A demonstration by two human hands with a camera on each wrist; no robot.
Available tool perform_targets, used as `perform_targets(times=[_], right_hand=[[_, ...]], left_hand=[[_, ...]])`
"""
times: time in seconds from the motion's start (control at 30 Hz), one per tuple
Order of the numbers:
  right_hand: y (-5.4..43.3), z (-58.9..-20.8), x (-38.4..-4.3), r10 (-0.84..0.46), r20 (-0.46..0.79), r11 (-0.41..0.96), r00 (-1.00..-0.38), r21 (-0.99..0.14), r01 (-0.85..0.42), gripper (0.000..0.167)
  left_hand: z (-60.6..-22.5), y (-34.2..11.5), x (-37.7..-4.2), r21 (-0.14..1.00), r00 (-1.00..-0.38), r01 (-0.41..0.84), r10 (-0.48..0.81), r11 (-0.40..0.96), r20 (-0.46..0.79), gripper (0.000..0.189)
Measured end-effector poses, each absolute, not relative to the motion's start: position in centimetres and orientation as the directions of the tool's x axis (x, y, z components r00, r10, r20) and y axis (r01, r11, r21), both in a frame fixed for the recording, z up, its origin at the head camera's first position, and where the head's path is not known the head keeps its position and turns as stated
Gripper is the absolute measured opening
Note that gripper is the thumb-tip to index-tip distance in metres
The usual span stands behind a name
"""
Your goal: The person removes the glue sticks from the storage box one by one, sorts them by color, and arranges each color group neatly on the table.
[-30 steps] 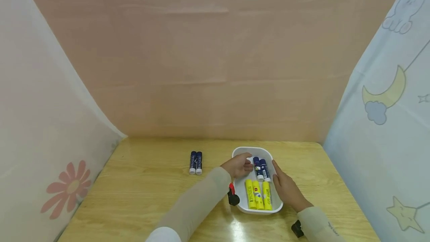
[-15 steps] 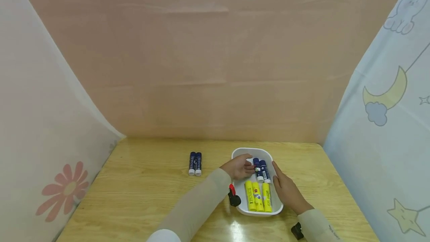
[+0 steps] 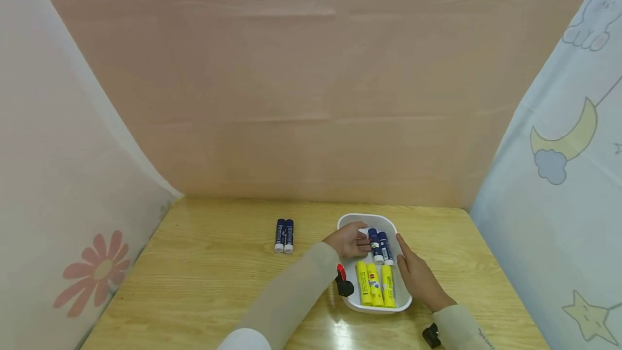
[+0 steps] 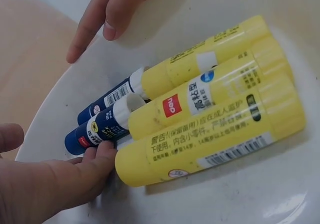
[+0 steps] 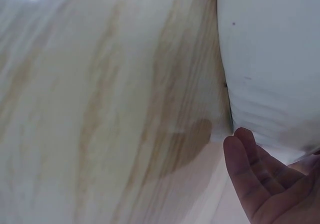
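Note:
A white plastic tray (image 3: pixel 363 215) holds several glue sticks lying flat. Three are yellow (image 4: pixel 212 134), side by side at the near end. Two are dark blue with white ends, one blue glue stick (image 4: pixel 102 126) nearer to my left hand than the other blue glue stick (image 4: pixel 114 94). My left hand (image 3: pixel 351 243) reaches over the left rim, its relaxed fingers touching the nearer blue stick. At the right side, my right hand (image 3: pixel 424 281) holds the tray wall, thumb over the rim and fingers along the outside (image 5: pixel 250 169).
Two more dark blue glue sticks (image 3: pixel 284 236) lie side by side on the wooden table (image 3: pixel 209 280), left of the tray. A plain cloth (image 3: pixel 311 96) hangs behind the table. Printed cloths hang at the left (image 3: pixel 102 177) and right (image 3: pixel 559 220).
The head view has shifted slightly. Both hands, the tray and the glue sticks keep their places relative to one another.

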State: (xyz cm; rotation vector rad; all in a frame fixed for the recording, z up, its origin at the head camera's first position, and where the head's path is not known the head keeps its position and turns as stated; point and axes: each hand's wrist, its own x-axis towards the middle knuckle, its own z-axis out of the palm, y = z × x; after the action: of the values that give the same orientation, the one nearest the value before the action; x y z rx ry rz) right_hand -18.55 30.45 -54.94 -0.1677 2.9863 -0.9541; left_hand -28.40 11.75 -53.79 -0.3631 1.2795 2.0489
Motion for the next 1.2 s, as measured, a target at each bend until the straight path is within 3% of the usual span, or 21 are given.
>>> perform_targets(times=[0.5, 0.83, 1.2], right_hand=[[30.7, -55.1, -18.9, -0.106, 0.031, 0.800, -0.994, -0.591, -0.103, 0.058], [30.6, -55.7, -18.9, -0.105, 0.068, 0.796, -0.992, -0.593, -0.124, 0.057], [30.7, -55.6, -18.8, -0.113, 0.078, 0.786, -0.991, -0.603, -0.137, 0.057]], left_hand=[[-54.1, 12.6, -28.4, 0.703, -0.757, -0.645, 0.372, -0.299, -0.537, 0.041], [-54.4, 12.8, -27.5, 0.818, -0.812, -0.558, 0.296, -0.140, -0.503, 0.020], [-54.7, 13.2, -27.6, 0.843, -0.827, -0.534, 0.245, -0.061, -0.506, 0.028]])
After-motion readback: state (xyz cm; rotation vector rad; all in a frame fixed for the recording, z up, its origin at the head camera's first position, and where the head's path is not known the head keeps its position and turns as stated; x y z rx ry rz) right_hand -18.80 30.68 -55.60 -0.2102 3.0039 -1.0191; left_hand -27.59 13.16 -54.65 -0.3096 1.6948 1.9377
